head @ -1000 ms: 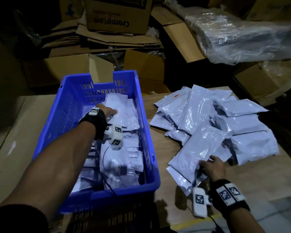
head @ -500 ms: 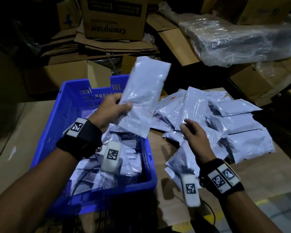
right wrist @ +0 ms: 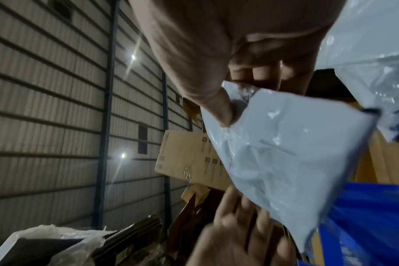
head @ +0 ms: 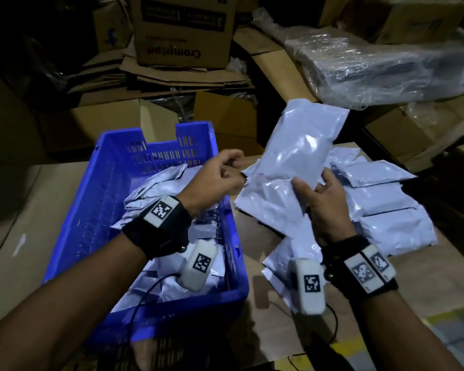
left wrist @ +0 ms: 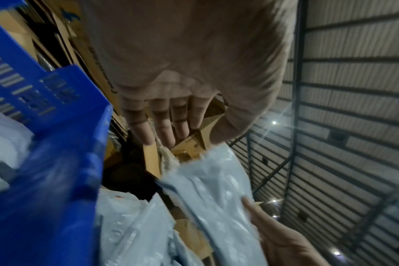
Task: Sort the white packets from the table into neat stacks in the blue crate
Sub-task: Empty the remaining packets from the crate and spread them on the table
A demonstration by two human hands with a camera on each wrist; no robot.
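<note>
My right hand [head: 310, 180] holds one white packet [head: 292, 167] upright above the table, thumb in front and fingers behind; in the right wrist view the thumb [right wrist: 216, 111] pinches that packet [right wrist: 285, 162]. My left hand [head: 232, 167] hovers just left of it over the right rim of the blue crate [head: 73, 236], fingers relaxed and empty; its fingers [left wrist: 162, 126] show straight in the left wrist view, close to the packet [left wrist: 216, 189]. Several white packets [head: 158, 188] lie loosely in the crate. A pile of packets [head: 386, 210] lies on the table at the right.
The crate and pile sit on a cardboard-covered table [head: 24, 236]. Behind stand cardboard boxes [head: 182, 30] and flattened cartons. A plastic-wrapped bundle [head: 386, 62] lies at the back right. A yellow floor line [head: 346, 349] shows past the table's near edge.
A second ago my left hand was down in the crate; half a second ago it held a packet up. Now it is empty, and my right hand has lifted a packet off the pile.
</note>
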